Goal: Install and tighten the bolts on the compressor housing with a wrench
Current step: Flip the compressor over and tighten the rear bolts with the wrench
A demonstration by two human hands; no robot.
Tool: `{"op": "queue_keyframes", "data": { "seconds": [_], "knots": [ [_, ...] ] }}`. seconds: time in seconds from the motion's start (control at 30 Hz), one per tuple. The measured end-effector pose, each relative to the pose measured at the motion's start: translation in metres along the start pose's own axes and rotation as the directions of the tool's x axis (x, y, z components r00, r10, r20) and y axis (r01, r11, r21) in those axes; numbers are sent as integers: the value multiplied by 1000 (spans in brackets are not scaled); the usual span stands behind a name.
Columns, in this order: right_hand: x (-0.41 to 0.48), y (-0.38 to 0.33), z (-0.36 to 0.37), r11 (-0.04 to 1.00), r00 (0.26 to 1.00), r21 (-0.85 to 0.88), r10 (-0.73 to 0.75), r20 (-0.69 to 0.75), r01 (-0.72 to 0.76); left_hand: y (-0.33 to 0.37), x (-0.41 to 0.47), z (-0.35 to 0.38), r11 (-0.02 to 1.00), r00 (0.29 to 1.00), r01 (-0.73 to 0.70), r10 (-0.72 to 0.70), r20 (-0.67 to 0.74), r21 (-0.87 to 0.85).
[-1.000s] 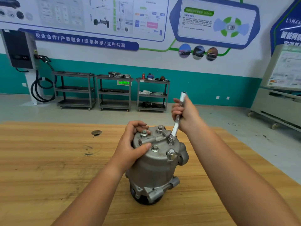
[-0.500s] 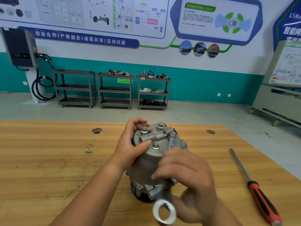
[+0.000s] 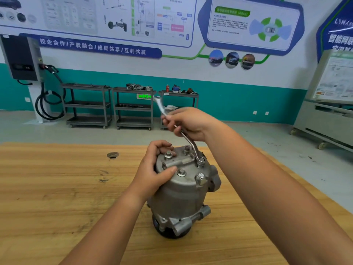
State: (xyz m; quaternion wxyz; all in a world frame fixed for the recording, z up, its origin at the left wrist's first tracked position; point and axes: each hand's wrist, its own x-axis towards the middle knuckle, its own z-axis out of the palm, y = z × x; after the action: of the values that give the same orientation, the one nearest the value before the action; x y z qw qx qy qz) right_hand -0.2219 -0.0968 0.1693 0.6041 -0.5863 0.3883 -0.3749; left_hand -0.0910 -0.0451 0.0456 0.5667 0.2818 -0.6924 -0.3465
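Note:
A grey metal compressor housing (image 3: pixel 181 190) stands upright on the wooden table (image 3: pixel 53 197). Several bolts sit in its top face, among them one near the front (image 3: pixel 181 172) and one at the right edge (image 3: pixel 199 177). My left hand (image 3: pixel 154 169) grips the left side of the top, thumb laid across it. My right hand (image 3: pixel 188 122) holds a silver ring wrench (image 3: pixel 189 140) above and behind the housing. The wrench's ring end sits on the bolt at the far right of the top (image 3: pixel 201 160). Its other end pokes up past my fingers.
A round hole (image 3: pixel 112 155) is cut in the tabletop left of the housing. Three metal shelf carts (image 3: pixel 133 108) line the far wall. A black wall charger with a coiled cable (image 3: pixel 21 58) hangs at the left. A grey cabinet on wheels (image 3: pixel 324 119) stands at the right.
My right hand, which had swung the wrench down in front of the housing, is back up behind it with the ring end on the far-right bolt. My left hand has stayed put.

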Motion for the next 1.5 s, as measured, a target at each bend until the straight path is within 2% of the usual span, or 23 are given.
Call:
{"op": "queue_keyframes", "data": {
  "seconds": [0.07,0.13,0.2,0.27,0.33,0.37,0.43,0.47,0.5,0.57,0.63,0.7,0.73,0.77,0.8,0.87,0.93,1.0,1.07,1.13,1.23,1.4,1.5],
  "knots": [
    [-2,13,-18,930,989,365,23,-146,32,-1,0,0,1000,1000,13,-13,-1,-5],
    [-10,30,-36,740,962,653,26,-270,163,-3,0,-1,1000,1000,15,-15,-6,7],
    [-27,48,-50,531,895,752,-28,-445,391,-4,0,-1,1000,1000,11,-11,-5,6],
    [-53,64,-52,398,746,661,-101,-658,637,-5,0,-2,1000,1000,7,-7,-7,0],
    [-85,87,-41,320,523,441,-243,-817,838,-7,1,-2,1000,1000,3,-3,-9,1],
    [-100,100,-30,294,403,307,-366,-839,905,-7,1,-2,1000,1000,1,-1,-8,-3],
    [-124,126,-5,290,220,20,-677,-702,957,-7,0,0,1000,1000,2,-2,-9,-10],
    [-133,133,6,297,167,-158,-820,-547,942,-7,0,0,1000,1000,2,-2,-14,-9],
    [-140,134,14,282,150,-364,-925,-350,888,-7,1,-1,1000,1000,0,0,-18,-4],
    [-149,120,23,114,228,-696,-971,73,709,-8,1,-3,1000,1000,-8,8,-17,13],
    [-147,91,35,-89,371,-806,-855,363,585,-10,2,-2,1000,1000,-20,20,-15,13],
    [-132,64,53,-283,552,-854,-666,502,436,-15,1,2,996,998,29,-34,-60,-80],
    [-120,54,64,-319,653,-860,-560,510,399,-18,0,6,991,992,77,-87,-88,-113],
    [-107,47,74,-261,737,-878,-478,478,401,-19,-1,7,988,986,115,-126,-109,-101],
    [-95,41,79,-143,805,-904,-415,424,403,-19,-1,8,992,985,121,-125,-115,-36],
    [-72,31,83,72,884,-933,-353,307,352,-15,-1,6,994,991,77,-68,-117,72],
    [-52,19,75,253,921,-923,-335,196,289,-8,1,3,993,994,36,-24,-107,109],
    [-34,8,59,431,947,-877,-313,76,213,-4,1,2,999,998,12,-9,-63,41],
    [-22,0,43,672,968,-727,-248,-39,143,0,0,2,1000,1000,4,-3,-28,8],
    [-15,0,32,837,980,-537,-179,-88,104,1,-1,2,1000,1000,-1,1,-21,3],
    [-10,3,26,899,987,-431,-131,-92,79,1,-1,2,1000,1000,-4,5,-19,13],
    [-8,3,23,864,991,-499,-110,-72,60,1,-1,1,1000,1000,7,-6,-18,27],
    [-6,-1,24,935,998,-353,2,-62,-24,1,-1,1,999,1000,2,-1,-21,34]
  ]
}}
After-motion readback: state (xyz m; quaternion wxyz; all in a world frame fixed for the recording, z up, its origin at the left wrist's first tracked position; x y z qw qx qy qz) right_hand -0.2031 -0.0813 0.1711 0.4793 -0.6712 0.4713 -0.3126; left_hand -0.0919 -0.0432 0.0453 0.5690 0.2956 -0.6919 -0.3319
